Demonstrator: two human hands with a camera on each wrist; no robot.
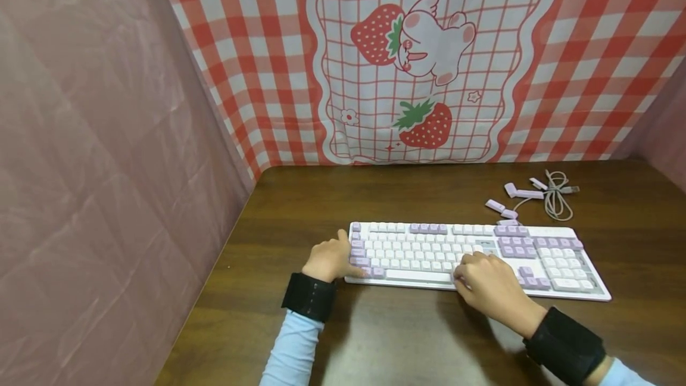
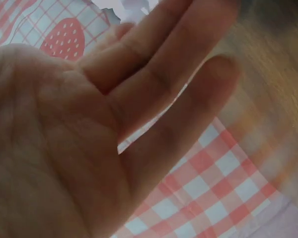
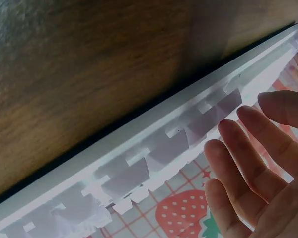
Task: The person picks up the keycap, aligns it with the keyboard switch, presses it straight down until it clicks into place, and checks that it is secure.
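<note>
A white and lilac keyboard (image 1: 412,275) lies flat on the wooden table. My left hand (image 1: 328,257) is at its left end, with the thumb over the lilac keys at the lower corner and a finger by the upper left edge. In the left wrist view, the fingers (image 2: 164,74) of that hand are extended. Over the keys just right of the space bar, my right hand (image 1: 490,282) rests with loosely bent fingers. Its fingertips (image 3: 216,148) are near the front row of keys in the right wrist view; contact is hard to tell. Neither hand visibly holds a loose thing.
Several loose lilac keycaps (image 1: 529,194) lie behind the keyboard at the right, beside a coiled cable (image 1: 557,198) with a USB plug. Key positions without caps show at the keyboard's right part. A red checked cloth (image 1: 278,64) hangs behind the table, a pink curtain (image 1: 96,165) at left.
</note>
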